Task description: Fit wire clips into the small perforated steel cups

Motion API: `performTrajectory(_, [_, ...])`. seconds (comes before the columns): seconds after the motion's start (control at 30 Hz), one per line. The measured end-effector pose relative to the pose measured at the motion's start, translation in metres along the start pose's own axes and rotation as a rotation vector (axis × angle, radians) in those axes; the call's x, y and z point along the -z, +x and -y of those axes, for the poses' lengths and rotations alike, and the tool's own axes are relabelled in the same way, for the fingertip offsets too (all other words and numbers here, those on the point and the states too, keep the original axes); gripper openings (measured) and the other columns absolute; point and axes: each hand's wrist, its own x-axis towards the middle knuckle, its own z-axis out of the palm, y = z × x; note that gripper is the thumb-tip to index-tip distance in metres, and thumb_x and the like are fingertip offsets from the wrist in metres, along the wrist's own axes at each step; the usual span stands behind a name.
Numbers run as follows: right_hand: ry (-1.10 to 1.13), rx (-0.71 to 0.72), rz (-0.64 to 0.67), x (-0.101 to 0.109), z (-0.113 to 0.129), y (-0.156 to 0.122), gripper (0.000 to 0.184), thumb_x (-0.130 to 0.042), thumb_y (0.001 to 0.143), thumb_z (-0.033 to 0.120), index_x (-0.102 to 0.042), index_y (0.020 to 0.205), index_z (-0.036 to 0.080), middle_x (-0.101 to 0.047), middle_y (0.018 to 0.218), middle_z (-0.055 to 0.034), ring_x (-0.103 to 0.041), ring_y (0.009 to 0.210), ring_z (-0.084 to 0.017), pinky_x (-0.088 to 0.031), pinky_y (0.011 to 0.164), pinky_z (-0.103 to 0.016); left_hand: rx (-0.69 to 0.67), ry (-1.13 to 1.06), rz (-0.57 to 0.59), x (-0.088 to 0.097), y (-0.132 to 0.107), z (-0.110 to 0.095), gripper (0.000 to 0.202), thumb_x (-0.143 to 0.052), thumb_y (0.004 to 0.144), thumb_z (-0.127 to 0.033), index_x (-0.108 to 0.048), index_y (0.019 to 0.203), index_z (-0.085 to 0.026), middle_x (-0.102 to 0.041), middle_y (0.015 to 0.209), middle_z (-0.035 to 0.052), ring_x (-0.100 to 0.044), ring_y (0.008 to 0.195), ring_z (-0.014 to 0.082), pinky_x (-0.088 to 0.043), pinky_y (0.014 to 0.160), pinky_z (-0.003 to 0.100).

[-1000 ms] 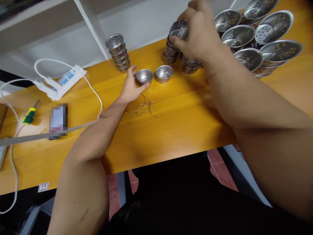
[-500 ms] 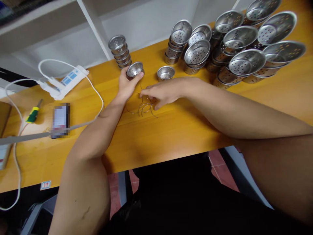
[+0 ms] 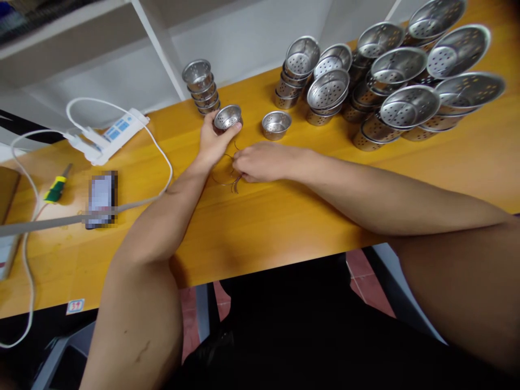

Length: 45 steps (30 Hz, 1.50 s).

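My left hand (image 3: 213, 142) is closed around a small perforated metal cup (image 3: 228, 117), its thumb at the near rim. The cup is tilted with its mouth toward me. My right hand (image 3: 262, 161) is over several thin curved wires (image 3: 235, 187) on the table, its fingers curled and pinched together on them. How many wires are between the fingertips is hidden. Another small perforated cup (image 3: 277, 125) stands upright just beyond my right hand. A stack of like cups (image 3: 202, 89) rises behind my left hand.
Many stacked perforated metal cups (image 3: 410, 107) fill the right back of the orange table (image 3: 252, 233). At left lie a white power strip (image 3: 117, 136) with cables, a green and yellow screwdriver (image 3: 56, 189) and a phone (image 3: 101, 197). White shelving (image 3: 156, 49) stands behind.
My right hand's fingers, spread over the wires before, have curled in and closed on them. My left hand still holds the cup in about the same place.
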Motion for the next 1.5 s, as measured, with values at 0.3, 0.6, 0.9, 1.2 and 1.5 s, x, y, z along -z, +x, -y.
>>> performTrajectory(0.3, [0.163,0.037,-0.071,0.013,-0.032,-0.011,0.015,-0.082,0.112,0.005,-0.086,0.111,0.019,-0.087,0.11,-0.0073,-0.077,0.092,-0.026,-0.044,0.081,-0.037,0.031,-0.086,-0.037,0.003,0.007,0.016,0.114,-0.112,0.075,-0.102,-0.069,0.154,-0.032,-0.084,0.154,0.0149,-0.08,0.159,0.0424,-0.063,0.148,0.069])
performTrajectory(0.6, [0.336,0.087,-0.177,0.014,-0.07,-0.021,0.011,-0.084,0.116,0.017,-0.093,0.117,0.022,-0.089,0.102,-0.0045,-0.078,0.091,-0.025,-0.048,0.086,-0.035,-0.041,-0.076,-0.012,0.0,0.009,0.032,0.114,-0.108,0.079,-0.104,-0.064,0.157,-0.033,-0.081,0.156,0.0156,-0.081,0.155,0.0409,-0.065,0.143,0.068])
performTrajectory(0.9, [0.429,0.102,-0.275,0.018,-0.079,-0.025,0.007,-0.088,0.114,0.027,-0.093,0.116,0.023,-0.089,0.104,-0.0068,-0.084,0.1,-0.031,-0.057,0.096,-0.041,-0.114,-0.061,-0.043,-0.005,0.008,0.039,0.117,-0.104,0.079,-0.107,-0.062,0.158,-0.032,-0.079,0.156,0.0148,-0.083,0.148,0.0371,-0.066,0.144,0.065])
performTrajectory(1.2, [0.741,-0.05,-0.376,0.049,-0.081,-0.056,0.022,-0.096,0.106,0.043,-0.092,0.123,0.031,-0.09,0.098,-0.0059,-0.084,0.089,-0.033,-0.064,0.09,-0.047,-0.247,-0.051,0.071,-0.002,0.011,0.039,0.119,-0.107,0.083,-0.102,-0.057,0.171,-0.039,-0.072,0.172,0.0129,-0.076,0.165,0.0379,-0.062,0.148,0.062])
performTrajectory(1.5, [0.866,-0.22,-0.619,0.013,-0.098,-0.028,0.054,-0.102,0.089,0.089,-0.088,0.117,0.046,-0.084,0.086,0.0002,-0.071,0.099,-0.033,-0.051,0.08,-0.045,-0.333,-0.116,0.154,-0.002,0.017,0.044,0.119,-0.1,0.085,-0.106,-0.057,0.176,-0.043,-0.071,0.176,0.0099,-0.073,0.169,0.0386,-0.06,0.15,0.06])
